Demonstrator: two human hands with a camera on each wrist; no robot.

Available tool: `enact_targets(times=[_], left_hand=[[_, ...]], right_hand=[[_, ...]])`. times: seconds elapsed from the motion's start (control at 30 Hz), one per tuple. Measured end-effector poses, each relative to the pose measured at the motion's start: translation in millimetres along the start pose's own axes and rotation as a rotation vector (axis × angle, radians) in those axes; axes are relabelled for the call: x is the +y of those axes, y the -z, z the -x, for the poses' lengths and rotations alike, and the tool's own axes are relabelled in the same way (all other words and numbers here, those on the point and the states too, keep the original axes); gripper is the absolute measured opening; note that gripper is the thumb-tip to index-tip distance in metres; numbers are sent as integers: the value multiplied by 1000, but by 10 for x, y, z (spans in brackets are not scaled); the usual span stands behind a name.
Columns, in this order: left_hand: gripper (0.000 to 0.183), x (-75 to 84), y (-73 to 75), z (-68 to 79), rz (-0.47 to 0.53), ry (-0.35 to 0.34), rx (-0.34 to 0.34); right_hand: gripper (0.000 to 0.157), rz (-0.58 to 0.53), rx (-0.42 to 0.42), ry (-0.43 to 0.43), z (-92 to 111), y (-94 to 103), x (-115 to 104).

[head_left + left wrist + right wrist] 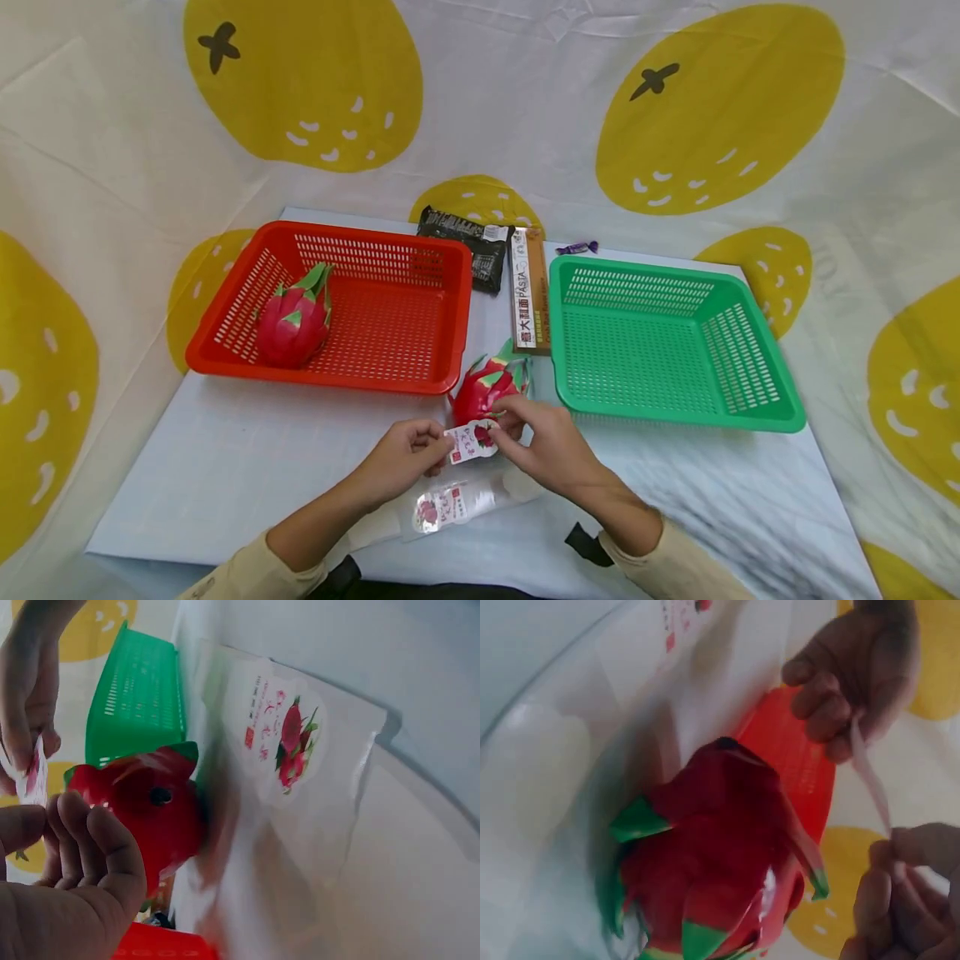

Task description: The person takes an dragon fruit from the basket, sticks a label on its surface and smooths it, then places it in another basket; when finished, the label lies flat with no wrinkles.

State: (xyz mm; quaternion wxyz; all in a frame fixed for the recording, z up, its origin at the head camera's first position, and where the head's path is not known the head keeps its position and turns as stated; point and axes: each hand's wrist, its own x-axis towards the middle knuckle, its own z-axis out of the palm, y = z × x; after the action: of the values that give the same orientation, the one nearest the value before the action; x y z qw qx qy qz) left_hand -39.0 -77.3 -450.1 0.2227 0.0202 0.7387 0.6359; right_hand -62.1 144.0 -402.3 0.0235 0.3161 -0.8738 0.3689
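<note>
A small white sticker label (472,441) with a printed dragon fruit is stretched between both hands. My left hand (403,458) pinches its left end between thumb and curled fingers. At the other end, my right hand (551,446) pinches the label's edge. Just beyond the hands a red dragon fruit (487,390) with green-tipped scales lies on the table. Beneath the hands is a clear strip of backing (480,500) bearing another such label (281,739). In the right wrist view the held label shows edge-on, above the table.
A red basket (375,385) at the left holds another dragon fruit (294,321). To the right stands a green basket (675,417). Between them lie a pasta box (528,292) and a black packet (480,250), with a purple-wrapped candy (577,248) behind. Patterned cloth (510,100) hangs at the back.
</note>
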Motion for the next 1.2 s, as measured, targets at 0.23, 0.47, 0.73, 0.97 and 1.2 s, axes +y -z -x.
enact_targets(times=[0.23, 0.47, 0.73, 0.97, 1.2], left_hand=[[23, -120, -70, -125, 37, 76, 118], [19, -191, -126, -240, 89, 117, 182], [20, -215, -144, -276, 138, 131, 161], [22, -223, -152, -269, 136, 129, 122], [21, -306, -147, -255, 134, 192, 10]], right_hand=[[14, -51, -82, -292, -334, -54, -50], [6, 79, -121, -309, -565, -118, -21], [7, 140, -112, -271, -598, -173, -3], [5, 186, -89, -234, -597, -218, -5], [9, 203, 12, -204, -581, -245, 66]])
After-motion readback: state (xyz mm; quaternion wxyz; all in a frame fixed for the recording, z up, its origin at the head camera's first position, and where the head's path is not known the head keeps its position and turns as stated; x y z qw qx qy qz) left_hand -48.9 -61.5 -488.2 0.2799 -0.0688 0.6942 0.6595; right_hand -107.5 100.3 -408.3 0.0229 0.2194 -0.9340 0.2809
